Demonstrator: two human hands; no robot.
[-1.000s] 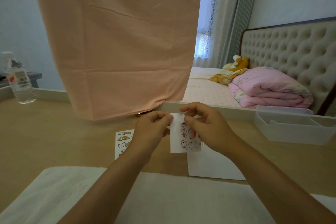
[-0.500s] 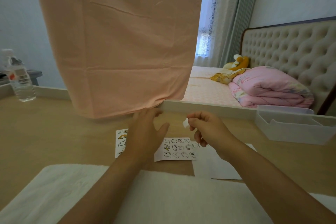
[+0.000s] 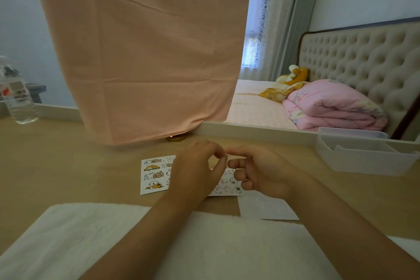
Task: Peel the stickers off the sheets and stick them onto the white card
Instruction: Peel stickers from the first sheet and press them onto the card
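Note:
My left hand [image 3: 196, 171] and my right hand [image 3: 263, 171] hover just above the desk with their fingertips pinched together. Between them only a thin pale sliver of the small peeled sticker [image 3: 227, 155] shows. Below the hands lies a sticker sheet with outline animals [image 3: 227, 186], partly hidden. A second sheet with coloured dog stickers [image 3: 153, 175] lies flat to the left of my left hand. The white card [image 3: 266, 208] rests on the desk under my right wrist, near the sheets.
A white towel [image 3: 109, 238] covers the desk's near edge. A peach cloth [image 3: 147, 52] hangs at the back, with a gold base [image 3: 175, 138] under it. A water bottle [image 3: 19, 100] stands far left and a clear plastic box [image 3: 363, 159] far right.
The outline sheet, held up in both hands a second ago, now lies on the desk. My right hand came away with a small sticker, and my left hand has closed in on it.

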